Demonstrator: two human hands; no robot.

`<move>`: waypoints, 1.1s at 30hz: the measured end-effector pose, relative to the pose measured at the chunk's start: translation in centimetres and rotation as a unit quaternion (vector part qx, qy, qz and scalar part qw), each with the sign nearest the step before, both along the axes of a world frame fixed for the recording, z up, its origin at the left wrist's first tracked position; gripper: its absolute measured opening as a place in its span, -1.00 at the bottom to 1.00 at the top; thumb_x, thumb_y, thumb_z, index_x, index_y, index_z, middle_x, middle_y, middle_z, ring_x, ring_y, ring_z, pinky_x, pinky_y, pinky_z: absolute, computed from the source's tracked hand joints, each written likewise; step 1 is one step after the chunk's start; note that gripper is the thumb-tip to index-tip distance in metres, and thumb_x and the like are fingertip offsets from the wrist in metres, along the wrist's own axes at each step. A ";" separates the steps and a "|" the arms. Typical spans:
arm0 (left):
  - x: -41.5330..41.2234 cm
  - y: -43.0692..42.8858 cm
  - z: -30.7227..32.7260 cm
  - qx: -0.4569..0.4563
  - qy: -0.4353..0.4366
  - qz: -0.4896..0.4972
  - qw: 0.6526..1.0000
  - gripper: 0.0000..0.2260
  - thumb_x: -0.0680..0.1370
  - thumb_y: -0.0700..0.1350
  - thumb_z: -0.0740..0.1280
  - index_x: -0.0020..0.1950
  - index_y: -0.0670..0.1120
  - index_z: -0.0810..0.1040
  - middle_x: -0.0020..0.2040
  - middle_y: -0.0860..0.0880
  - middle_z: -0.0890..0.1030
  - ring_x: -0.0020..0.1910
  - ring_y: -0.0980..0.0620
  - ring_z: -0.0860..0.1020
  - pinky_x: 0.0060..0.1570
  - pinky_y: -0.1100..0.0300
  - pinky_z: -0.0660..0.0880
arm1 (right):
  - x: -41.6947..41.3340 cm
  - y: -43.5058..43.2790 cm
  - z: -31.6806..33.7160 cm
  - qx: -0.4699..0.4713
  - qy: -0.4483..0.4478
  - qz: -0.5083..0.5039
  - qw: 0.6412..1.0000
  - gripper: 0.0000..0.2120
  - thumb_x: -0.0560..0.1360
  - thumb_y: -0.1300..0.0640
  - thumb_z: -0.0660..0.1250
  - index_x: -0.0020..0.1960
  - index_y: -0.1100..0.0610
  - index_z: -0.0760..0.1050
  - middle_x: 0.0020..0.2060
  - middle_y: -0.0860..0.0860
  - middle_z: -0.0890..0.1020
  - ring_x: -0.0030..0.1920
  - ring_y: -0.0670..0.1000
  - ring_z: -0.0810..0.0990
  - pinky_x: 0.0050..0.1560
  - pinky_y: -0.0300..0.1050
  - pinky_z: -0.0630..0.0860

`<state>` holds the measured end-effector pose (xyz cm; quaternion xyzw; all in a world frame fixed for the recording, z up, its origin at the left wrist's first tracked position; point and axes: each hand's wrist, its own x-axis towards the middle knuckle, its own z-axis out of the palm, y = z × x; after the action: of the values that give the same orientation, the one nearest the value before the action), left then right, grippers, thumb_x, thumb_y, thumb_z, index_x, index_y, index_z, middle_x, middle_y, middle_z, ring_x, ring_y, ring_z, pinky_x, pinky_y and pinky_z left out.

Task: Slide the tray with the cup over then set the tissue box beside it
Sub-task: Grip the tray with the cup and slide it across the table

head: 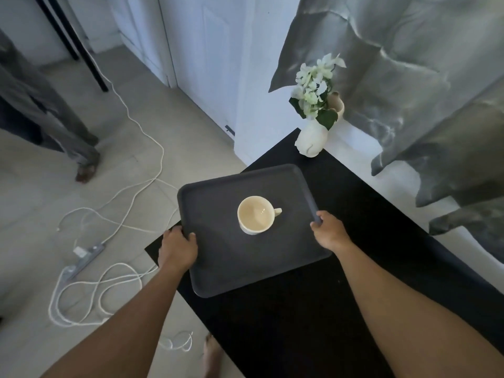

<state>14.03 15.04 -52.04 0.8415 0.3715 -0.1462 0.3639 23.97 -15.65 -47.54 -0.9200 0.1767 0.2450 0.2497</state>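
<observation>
A dark grey tray [218, 257] lies on the black table [354, 203], its left side overhanging the table's edge. An empty cream cup [255, 214] stands upright near the tray's middle, handle pointing right. My left hand [177, 248] grips the tray's left rim, thumb on top. My right hand [328, 230] holds the right rim. No tissue box is in view.
A white vase with white flowers [312, 140] stands at the table's far corner. Grey curtains [409, 91] hang to the right. White cables and a power strip [87, 255] lie on the floor at left. Another person's leg [68, 137] stands at far left.
</observation>
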 end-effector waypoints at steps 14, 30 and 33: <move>0.9 -0.6 -0.4 0.028 -0.023 0.106 0.994 -0.74 0.57 -0.12 0.27 0.25 -0.09 0.53 0.16 -0.17 0.64 0.20 -0.25 0.53 0.16 -0.07 0.44 | 3.8 -1.1 -2.7 -0.046 -0.021 -0.018 0.999 -0.61 0.56 0.27 0.28 0.38 0.15 0.40 0.27 0.17 0.53 0.24 0.17 0.55 0.10 -0.01 0.53; 9.0 -6.9 4.7 0.019 -0.093 -0.059 0.994 -0.72 0.58 -0.15 0.28 0.27 -0.15 0.55 0.16 -0.19 0.65 0.16 -0.25 0.57 0.20 -0.09 0.45 | 0.5 -10.8 1.7 -0.050 -0.023 -0.133 0.990 -0.78 0.54 0.28 0.29 0.16 0.24 0.57 0.16 0.18 0.61 0.19 0.18 0.56 0.10 -0.01 0.48; 11.1 -9.3 5.2 0.004 -0.099 -0.099 0.990 -0.73 0.56 -0.14 0.29 0.25 -0.11 0.57 0.14 -0.17 0.66 0.13 -0.23 0.59 0.18 -0.07 0.48 | -0.7 -13.4 2.7 -0.037 -0.023 -0.175 0.984 -0.79 0.53 0.29 0.27 0.13 0.26 0.58 0.13 0.20 0.61 0.14 0.20 0.57 0.07 0.02 0.48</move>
<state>25.13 5.71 -46.83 0.8860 0.2487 -0.0960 0.3793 23.22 -29.10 -44.79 -0.8889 0.3379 0.1698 0.2584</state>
